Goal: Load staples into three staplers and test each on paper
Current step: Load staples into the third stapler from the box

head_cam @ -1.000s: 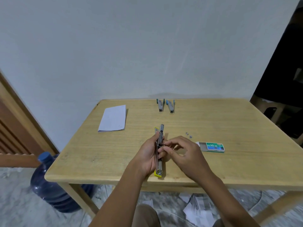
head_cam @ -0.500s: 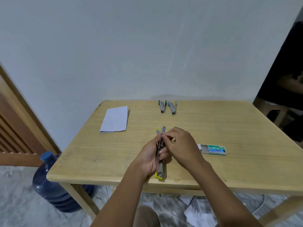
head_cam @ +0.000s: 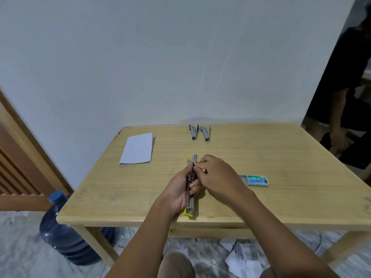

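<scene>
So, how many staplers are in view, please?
3: the yellow stapler in the left hand; the green stapler and blue stapler side by side at the table's far edge.

Plain pale wall (head_cam: 180, 57) behind, light-wood table (head_cam: 301, 177) pushed against it, dim even light. Slatted brown wooden door (head_cam: 18, 157) at left, with a blue water jug (head_cam: 66, 243) on the grey marbled floor (head_cam: 20, 247) by the table leg. Paper scraps (head_cam: 245, 255) lie under the table; a second person (head_cam: 341, 97) in dark clothes is at the right edge.

Home room: wooden table (head_cam: 291, 197), water jug (head_cam: 64, 239).
</scene>
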Action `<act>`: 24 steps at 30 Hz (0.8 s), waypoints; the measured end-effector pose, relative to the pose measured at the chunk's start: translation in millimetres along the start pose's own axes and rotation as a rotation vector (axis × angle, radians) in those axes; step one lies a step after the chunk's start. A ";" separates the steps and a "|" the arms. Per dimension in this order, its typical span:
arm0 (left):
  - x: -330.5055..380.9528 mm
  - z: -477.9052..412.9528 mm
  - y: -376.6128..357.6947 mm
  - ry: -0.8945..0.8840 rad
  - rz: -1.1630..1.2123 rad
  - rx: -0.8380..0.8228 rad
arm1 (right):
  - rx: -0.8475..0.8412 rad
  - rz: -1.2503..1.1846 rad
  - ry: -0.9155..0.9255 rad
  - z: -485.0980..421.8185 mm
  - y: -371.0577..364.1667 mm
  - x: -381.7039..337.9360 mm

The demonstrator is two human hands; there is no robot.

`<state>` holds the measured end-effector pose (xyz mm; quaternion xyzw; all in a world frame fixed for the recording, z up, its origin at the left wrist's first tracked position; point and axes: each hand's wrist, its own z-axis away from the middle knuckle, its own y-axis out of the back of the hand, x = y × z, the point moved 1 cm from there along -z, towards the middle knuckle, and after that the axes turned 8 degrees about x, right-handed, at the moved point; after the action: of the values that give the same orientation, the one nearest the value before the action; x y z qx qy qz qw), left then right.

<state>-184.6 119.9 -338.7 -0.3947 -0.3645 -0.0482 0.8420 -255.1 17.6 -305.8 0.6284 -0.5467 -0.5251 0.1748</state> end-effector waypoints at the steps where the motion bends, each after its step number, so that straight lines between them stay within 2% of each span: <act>1: 0.0 0.1 -0.1 0.009 -0.003 -0.011 | -0.002 0.007 0.001 0.5 2.4 1.0; 6: -0.8 2.8 0.6 0.028 0.026 -0.017 | 0.110 -0.145 -0.066 25.5 16.9 7.6; 11: -7.3 -4.4 -3.9 -0.001 0.141 0.117 | -0.154 -0.297 0.009 59.7 14.7 5.4; 14: -5.5 -4.3 -12.4 -0.027 0.319 0.177 | -0.188 -0.322 0.057 61.1 18.2 12.5; 16: -2.4 -1.5 -16.3 -0.047 0.341 0.183 | -0.158 -0.318 0.078 59.3 23.5 15.1; 19: 2.3 2.5 -13.2 -0.099 0.198 0.188 | -0.044 -0.415 0.020 55.9 37.0 13.4; 24: 1.7 43.0 -18.1 -0.046 -0.334 -0.025 | 0.246 -0.643 -0.100 46.0 45.1 10.8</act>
<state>-214.7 138.0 -308.0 -0.3401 -0.4437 -0.1829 0.8087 -318.6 9.2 -292.9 0.7584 -0.3876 -0.5136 -0.1035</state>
